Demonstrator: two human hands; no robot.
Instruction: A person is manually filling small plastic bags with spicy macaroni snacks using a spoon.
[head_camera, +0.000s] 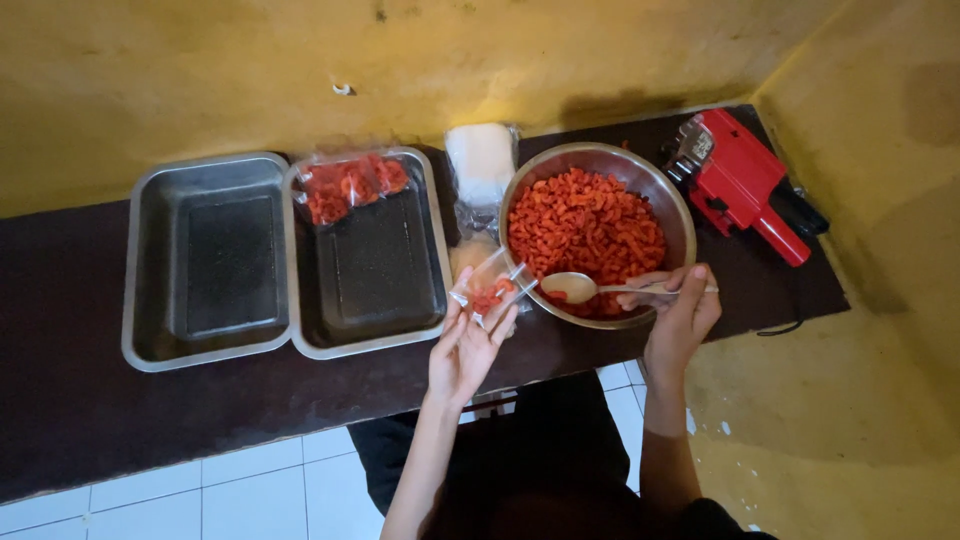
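1. While the left hand (462, 350) pinches the small clear bag (488, 288) by its lower edge, fingers closed on the plastic, the bag mouth sits just beside the rim of the steel bowl (678, 212). Best kept there, so spill would land in the bowl.
2. Right hand (682, 312) grips the handle of the metal spoon (572, 287), fingers curled around it. The spoon's bowl looks empty and sits at the near rim, next to the bag.
3. The bag holds only a few red snack pieces (586, 228); the bulk is in the bowl. My read: partway through filling.
4. Advice: scoop moderate loads, tip the spoon inside the bag mouth, not above it. Hold the mouth open and tilted up.
5. Risk: thin plastic folds shut, so pieces could drop on the dark table (80, 300).
6. Filled bags (348, 186) lie at the far end of the right tray (435, 240); the left tray (140, 260) holds none. A stack of unused bags (481, 160) and a red handheld tool (745, 180) sit near the bowl.
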